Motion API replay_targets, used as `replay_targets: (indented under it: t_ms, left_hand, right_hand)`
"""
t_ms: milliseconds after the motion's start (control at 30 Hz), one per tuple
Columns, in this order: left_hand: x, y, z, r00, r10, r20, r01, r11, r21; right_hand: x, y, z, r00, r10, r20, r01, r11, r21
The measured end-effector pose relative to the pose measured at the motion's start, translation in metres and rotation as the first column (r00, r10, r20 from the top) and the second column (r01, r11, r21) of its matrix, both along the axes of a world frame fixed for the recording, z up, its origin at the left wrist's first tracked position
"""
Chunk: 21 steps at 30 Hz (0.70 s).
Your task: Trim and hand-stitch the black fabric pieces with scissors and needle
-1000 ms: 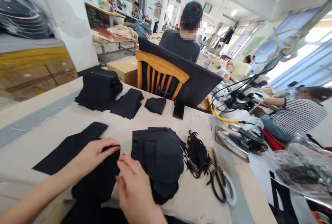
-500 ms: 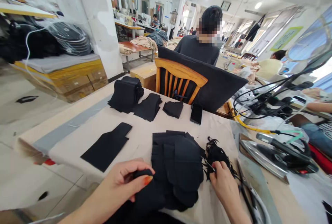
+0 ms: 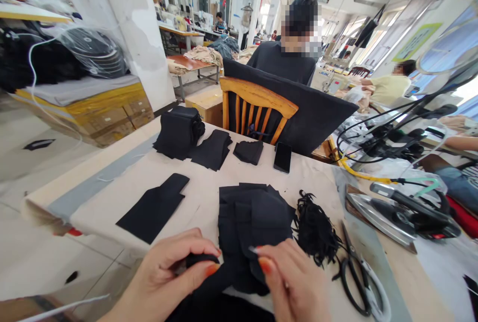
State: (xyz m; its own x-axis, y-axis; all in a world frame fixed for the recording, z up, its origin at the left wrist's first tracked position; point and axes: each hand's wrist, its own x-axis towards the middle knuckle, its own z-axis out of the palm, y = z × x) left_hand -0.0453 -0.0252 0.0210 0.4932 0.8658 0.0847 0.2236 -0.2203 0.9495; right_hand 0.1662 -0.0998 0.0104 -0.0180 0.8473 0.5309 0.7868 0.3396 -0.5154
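left hand (image 3: 172,274) has its fingers clamped on a black cloth piece (image 3: 201,259), at the near left of the fabric pile (image 3: 257,220). right hand (image 3: 298,274) is by the pile's near right edge, fingers pinched on a small pale-tipped thing (image 3: 253,250), can't tell what. scissors (image 3: 354,279) and tangled black strips (image 3: 317,230) sit right of the pile, phone (image 3: 283,158) past it, then a wooden chair (image 3: 257,95) and a person (image 3: 286,65) in a dark top further back.

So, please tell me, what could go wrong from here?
The small pale-tipped thing in the right hand might, if sharp, nick the black pile close by. The scissors lie beside the tangled black strips, so a reaching hand could brush them. The left hand's black cloth might get mixed into the similar-coloured pile.
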Motion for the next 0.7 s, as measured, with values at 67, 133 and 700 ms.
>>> replay_targets:
  t_ms: [67,133,700]
  left_hand:
    - [0.000,-0.001,0.001,1.000,-0.002,0.004,0.001,0.999,0.035]
    - [-0.001,-0.001,0.001,1.000,-0.011,0.009,0.011,0.999,0.044]
    - [-0.006,-0.003,0.000,0.999,-0.044,0.008,0.044,0.997,0.060]
  right_hand:
    - [-0.021,0.003,0.009,0.999,0.003,0.048,-0.005,0.999,0.037]
    - [-0.031,0.005,0.011,0.997,-0.018,0.081,0.013,0.998,0.053]
    - [-0.038,0.010,0.005,0.991,-0.038,0.128,0.025,0.994,0.103]
